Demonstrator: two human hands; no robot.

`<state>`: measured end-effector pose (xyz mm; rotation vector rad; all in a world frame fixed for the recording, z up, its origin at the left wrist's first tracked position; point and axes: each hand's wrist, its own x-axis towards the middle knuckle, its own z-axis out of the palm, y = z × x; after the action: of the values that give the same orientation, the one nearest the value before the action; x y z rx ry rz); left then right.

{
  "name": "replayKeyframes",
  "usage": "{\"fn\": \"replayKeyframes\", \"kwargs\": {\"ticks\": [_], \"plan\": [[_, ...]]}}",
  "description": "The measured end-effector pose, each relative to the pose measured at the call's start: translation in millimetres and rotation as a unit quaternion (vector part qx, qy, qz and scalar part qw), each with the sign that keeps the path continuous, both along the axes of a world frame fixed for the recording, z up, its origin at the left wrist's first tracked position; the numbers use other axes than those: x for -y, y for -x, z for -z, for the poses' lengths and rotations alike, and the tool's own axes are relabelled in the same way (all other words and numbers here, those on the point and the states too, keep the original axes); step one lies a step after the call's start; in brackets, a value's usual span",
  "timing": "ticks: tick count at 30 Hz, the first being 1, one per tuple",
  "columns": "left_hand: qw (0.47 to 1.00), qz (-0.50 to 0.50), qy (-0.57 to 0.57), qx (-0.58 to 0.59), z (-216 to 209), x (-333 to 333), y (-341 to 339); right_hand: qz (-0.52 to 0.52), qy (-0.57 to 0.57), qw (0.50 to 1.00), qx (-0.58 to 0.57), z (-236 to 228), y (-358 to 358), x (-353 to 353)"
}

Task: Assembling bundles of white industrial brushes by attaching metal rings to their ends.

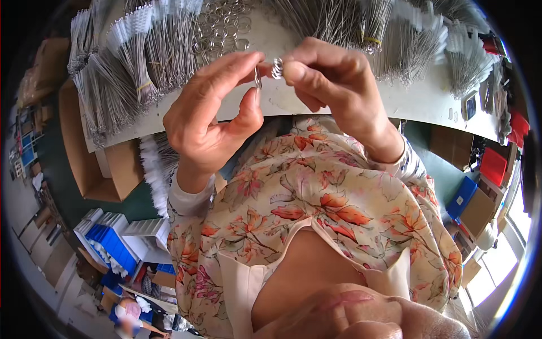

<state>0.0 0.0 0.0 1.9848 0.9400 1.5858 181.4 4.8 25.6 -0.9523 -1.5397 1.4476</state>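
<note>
**Both hands on small metal rings above the bench**

Item in hand: a small stack of metal rings point(277, 68), silver, held up in the air over the near edge of the white bench point(418, 101). The stack sits at the tips of the right hand point(330, 85), whose fingers point(299, 72) are pinched together on it, thumb against forefinger.

Just left of the stack, a single thin ring point(258, 77) is seen nearly edge-on. The left hand point(209, 118) holds it: forefinger on top, thumb tip pressed up from below, fingers closed on the ring. The two hands' fingertips are almost touching; single ring and stack lie just beside each other. Cannot tell whether they are in contact.

Surroundings:
- A loose pile of rings point(226, 25) lies on the bench beyond the hands, at the top of the view.
- Bundles of thin wire brushes point(130, 62) with white bristle ends fan across the bench left and right of that pile; some are bound with yellow bands.
- Open cardboard boxes point(84, 158) stand below the bench at left.
- Blue crates point(116, 246) sit on the floor at lower left.
- Person wears a floral top point(316, 192) with white cuffs.
</note>
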Motion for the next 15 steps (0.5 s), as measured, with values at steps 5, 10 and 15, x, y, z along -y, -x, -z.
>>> {"fn": "replayKeyframes", "kwargs": {"ticks": [5, 10, 15], "plan": [[1.000, -0.022, -0.016, -0.004, 3, -11, 5, 0.014, 0.175, 0.970, -0.168, 4, 18, -9], [0.999, -0.009, 0.021, -0.028, 2, -14, 9, -0.011, 0.177, 0.972, -0.153, 10, 15, -16], [0.998, -0.002, 0.050, -0.039, -2, -16, 11, -0.013, 0.178, 0.977, -0.120, 9, 17, -18]]}}
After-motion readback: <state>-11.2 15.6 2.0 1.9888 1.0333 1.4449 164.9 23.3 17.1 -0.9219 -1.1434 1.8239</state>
